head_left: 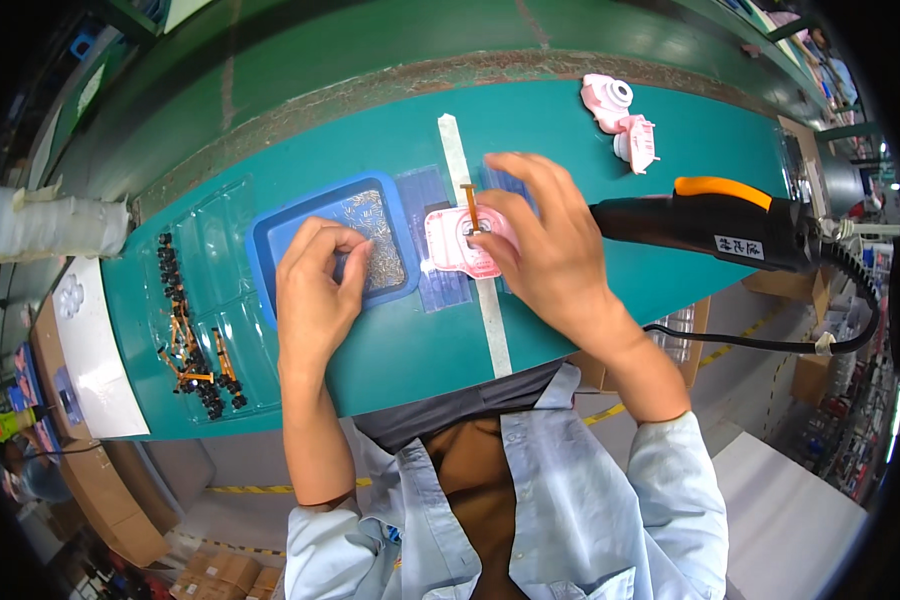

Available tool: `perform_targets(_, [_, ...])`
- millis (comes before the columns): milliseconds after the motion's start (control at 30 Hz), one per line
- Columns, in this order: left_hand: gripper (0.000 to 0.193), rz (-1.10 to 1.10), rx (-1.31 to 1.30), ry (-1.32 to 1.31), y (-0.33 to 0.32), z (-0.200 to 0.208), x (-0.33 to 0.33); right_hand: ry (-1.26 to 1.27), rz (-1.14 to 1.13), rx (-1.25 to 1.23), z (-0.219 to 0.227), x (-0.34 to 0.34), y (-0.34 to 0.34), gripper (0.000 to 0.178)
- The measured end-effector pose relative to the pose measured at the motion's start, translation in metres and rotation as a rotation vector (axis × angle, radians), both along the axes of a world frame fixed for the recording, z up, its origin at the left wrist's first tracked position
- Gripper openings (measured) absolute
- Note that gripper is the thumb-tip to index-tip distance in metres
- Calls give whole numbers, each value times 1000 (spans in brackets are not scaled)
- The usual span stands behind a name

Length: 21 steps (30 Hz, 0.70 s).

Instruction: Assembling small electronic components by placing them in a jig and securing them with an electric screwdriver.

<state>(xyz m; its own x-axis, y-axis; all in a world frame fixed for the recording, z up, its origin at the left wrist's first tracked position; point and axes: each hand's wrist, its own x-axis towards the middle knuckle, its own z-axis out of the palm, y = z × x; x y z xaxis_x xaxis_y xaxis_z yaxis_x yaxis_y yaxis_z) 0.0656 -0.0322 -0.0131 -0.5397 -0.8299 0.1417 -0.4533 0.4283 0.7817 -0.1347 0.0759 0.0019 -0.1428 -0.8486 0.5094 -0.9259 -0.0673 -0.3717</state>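
My left hand (320, 270) hovers over a blue tray (262, 245) of small silver screws (382, 240). Its thumb and forefinger are pinched together; whatever is between the tips is too small to make out. To its right, a pink plastic camera shell (440, 240) lies on the mat with its inside facing up. My right hand (555, 240) reaches across the shell. Its thumb and a finger close on a small camera module with an orange ribbon cable (471, 205) standing up, while another finger stretches out above. Part of the shell is hidden under this hand.
A black electric screwdriver (700, 226) with an orange lever and coiled cord lies at right. Pink camera parts (620, 115) sit at the far right. On the left, a clear plastic tray (240, 300) holds several ribbon-cable modules (185, 335). Pale tape (492, 335) crosses the green mat.
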Motion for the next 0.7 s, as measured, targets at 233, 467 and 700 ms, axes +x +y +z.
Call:
perform_targets(233, [6, -3, 2, 76, 2, 4, -1, -213, -174, -718, -32, -5, 103, 42])
perform_targets(467, [8, -289, 17, 166, 15, 19, -30, -883, 186, -473, 7, -67, 32, 62])
perform_targets(700, [9, -343, -168, 216, 28, -4, -52, -1184, 733, -483, 44, -52, 3, 44])
